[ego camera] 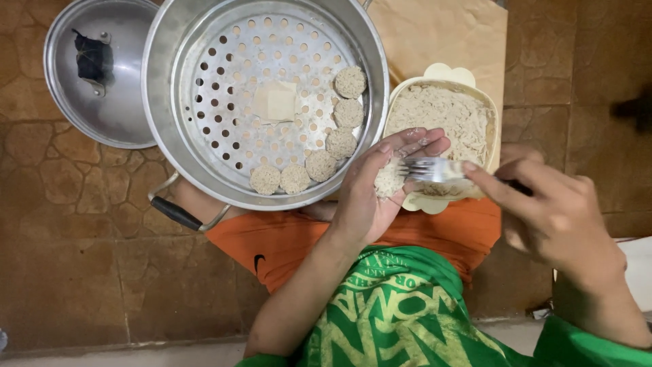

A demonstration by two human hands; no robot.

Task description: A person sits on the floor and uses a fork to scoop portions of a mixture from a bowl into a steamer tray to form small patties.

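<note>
On the open palm of the left hand (380, 187) lies a small heap of pale shredded mixture (390, 179), the fingers (414, 139) spread flat and tilted up toward the camera. Against that heap rests the metal fork (429, 169), blurred, its tines pointing at the palm. The right hand (550, 211) grips the fork's handle, fingers closed around it, forefinger stretched along the top.

Just behind both hands sits a cream plastic container (490, 115) filled with more of the same shredded mixture (438, 112); it rests on a brown sheet of paper (441, 34).

Left of the container, touching it, stands a wide metal steamer pot (159, 95) with a perforated tray. Six round pressed patties (339, 143) line the tray's right and lower edge in a curve, each close beside the next. A pale folded square (275, 102) lies at the tray's centre. The pot's black-gripped handle (178, 213) juts toward the person's orange shorts (285, 245).

Farther left, a metal lid (102, 102) lies on the brown stone floor (68, 272).
</note>
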